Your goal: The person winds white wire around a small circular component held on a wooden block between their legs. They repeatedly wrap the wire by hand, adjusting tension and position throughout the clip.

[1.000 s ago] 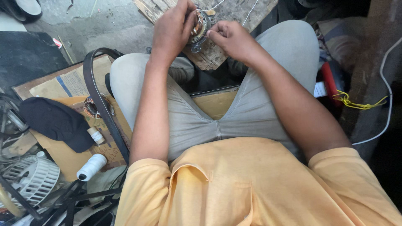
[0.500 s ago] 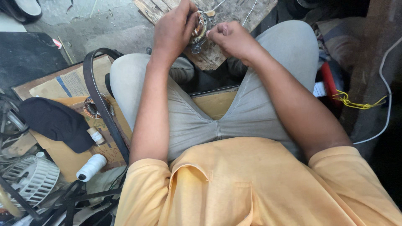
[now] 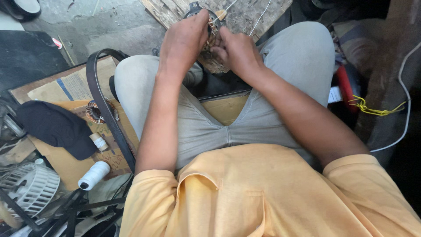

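Both hands have drawn closer together since a moment ago, and the left hand (image 3: 184, 37) now covers more of the wound motor coil (image 3: 210, 30) than it did. That coil sits on a worn wooden board (image 3: 245, 15) on the floor, between the knees, pinched from both sides. Left grip curled tight over its top and left rim; right hand (image 3: 237, 50) closed on its lower right edge, fingers (image 3: 219, 44) tucked against the copper windings. Thin white wires (image 3: 258, 13) run off toward the board's far edge.
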